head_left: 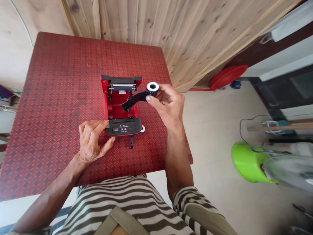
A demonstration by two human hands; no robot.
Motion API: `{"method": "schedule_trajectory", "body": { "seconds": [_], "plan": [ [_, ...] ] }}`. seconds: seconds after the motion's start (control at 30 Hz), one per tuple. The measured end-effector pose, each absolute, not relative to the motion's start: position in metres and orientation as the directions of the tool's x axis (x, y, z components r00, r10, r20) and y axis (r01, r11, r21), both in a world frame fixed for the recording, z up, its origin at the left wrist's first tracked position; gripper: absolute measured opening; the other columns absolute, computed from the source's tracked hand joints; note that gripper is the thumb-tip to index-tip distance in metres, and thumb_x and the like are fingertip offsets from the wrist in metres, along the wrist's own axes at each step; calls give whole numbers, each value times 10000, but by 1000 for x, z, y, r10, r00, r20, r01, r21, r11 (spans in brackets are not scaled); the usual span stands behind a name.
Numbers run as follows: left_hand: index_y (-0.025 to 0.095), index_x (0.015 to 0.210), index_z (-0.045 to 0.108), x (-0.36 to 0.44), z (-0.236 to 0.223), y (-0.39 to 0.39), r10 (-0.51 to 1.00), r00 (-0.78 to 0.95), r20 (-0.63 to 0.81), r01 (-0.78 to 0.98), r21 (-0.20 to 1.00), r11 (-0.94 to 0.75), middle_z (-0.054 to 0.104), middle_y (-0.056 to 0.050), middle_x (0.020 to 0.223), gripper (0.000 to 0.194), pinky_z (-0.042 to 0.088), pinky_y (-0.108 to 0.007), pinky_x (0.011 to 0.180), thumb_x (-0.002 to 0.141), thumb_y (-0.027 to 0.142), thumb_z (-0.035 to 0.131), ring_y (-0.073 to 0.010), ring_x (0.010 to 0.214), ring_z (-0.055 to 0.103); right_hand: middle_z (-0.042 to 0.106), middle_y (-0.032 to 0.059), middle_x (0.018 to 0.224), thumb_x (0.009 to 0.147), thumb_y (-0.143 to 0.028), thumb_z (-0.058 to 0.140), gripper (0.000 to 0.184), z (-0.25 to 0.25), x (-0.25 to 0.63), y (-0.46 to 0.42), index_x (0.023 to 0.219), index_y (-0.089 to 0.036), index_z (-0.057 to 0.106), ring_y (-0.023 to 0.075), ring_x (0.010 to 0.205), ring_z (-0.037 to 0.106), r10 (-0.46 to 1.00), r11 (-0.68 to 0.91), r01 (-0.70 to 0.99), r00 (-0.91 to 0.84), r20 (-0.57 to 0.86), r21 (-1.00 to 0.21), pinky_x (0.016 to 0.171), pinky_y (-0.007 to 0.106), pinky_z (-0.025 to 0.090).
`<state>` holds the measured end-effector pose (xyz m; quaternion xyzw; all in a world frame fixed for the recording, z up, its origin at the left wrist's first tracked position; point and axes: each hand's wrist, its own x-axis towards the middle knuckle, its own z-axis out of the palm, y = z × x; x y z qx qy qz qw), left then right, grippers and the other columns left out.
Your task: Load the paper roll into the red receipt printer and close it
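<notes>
A small red and black printer [123,127] sits on the table with its lid [121,81] raised and its red inside showing. My left hand [91,138] grips the printer's near left corner, fingers along the side and thumb at the front edge. A small grey patch shows at its fingertips; I cannot tell what it is. To the right, my right hand [170,106] pinches a black ribbon roll [153,91] with a white core. The roll's loose black strip [134,100] hangs leftward over the open compartment.
A second white-cored roll [142,129] lies partly hidden at the printer's right front, with a dark strip [131,142] near it. Beneath is a red patterned table [61,78] against a wood-plank wall [146,23]. On the floor at right stands a green bucket [244,161].
</notes>
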<state>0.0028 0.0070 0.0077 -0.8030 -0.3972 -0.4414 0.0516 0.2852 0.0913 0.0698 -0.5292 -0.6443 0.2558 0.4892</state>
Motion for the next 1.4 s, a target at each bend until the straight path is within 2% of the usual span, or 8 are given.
{"method": "schedule_trajectory", "body": {
  "seconds": [0.13,0.27,0.6,0.73,0.87,0.97,1.17,1.4],
  "plan": [
    [187,1512,511,3,8,8,591,293,752,680,271,-682,741,-134,1213,673,499,-431,974,918,357,779,-280,1084,718,735,-7,923,797,-534,828,375,8,288,111,1037,-265,724,156,733,630,964,172,258,153,216,-951,687,319,538],
    [194,1493,528,3,9,7,604,287,743,678,288,-676,739,-135,1224,651,505,-445,976,919,370,778,-283,1080,723,707,-16,855,818,-510,777,345,-21,276,112,1028,-249,692,152,704,623,994,69,303,65,92,-950,666,305,519],
    [220,1520,510,2,11,6,628,292,722,687,299,-663,730,-135,1247,653,526,-475,958,937,361,767,-290,1092,726,749,97,1233,870,-228,706,443,2,298,88,1304,-181,628,151,825,693,997,73,516,-45,58,-854,764,324,555],
    [234,1534,498,2,9,6,621,290,728,687,293,-665,729,-120,1256,692,523,-459,961,924,398,781,-282,1101,717,758,49,974,915,-200,652,97,15,321,46,943,-185,743,178,855,695,997,76,580,-63,48,-811,817,344,537],
    [225,1518,514,2,9,7,632,284,721,686,309,-659,723,-130,1242,691,506,-444,966,915,419,787,-279,1078,706,723,18,944,885,-279,788,218,21,322,15,1085,-191,788,159,786,658,975,-1,508,-192,-114,-861,733,305,503],
    [233,1521,508,2,9,7,635,286,718,687,309,-658,721,-125,1236,681,503,-440,969,924,422,776,-274,1077,701,704,19,949,881,-306,829,280,19,310,11,1127,-180,783,153,776,622,982,34,516,-177,-68,-856,715,293,477],
    [238,1520,508,3,9,7,619,284,732,698,285,-657,725,-106,1239,669,518,-450,959,935,442,761,-263,1067,705,728,37,964,925,-275,761,110,14,294,6,1003,-197,756,183,848,627,985,134,586,-167,43,-799,789,326,485],
    [298,1540,468,2,11,5,652,278,706,708,308,-635,732,-63,1268,667,550,-473,945,950,446,741,-261,1092,722,745,24,933,907,-283,698,144,23,303,-18,1031,-220,732,173,748,602,998,22,616,-60,-19,-787,737,328,501]
  ]
}}
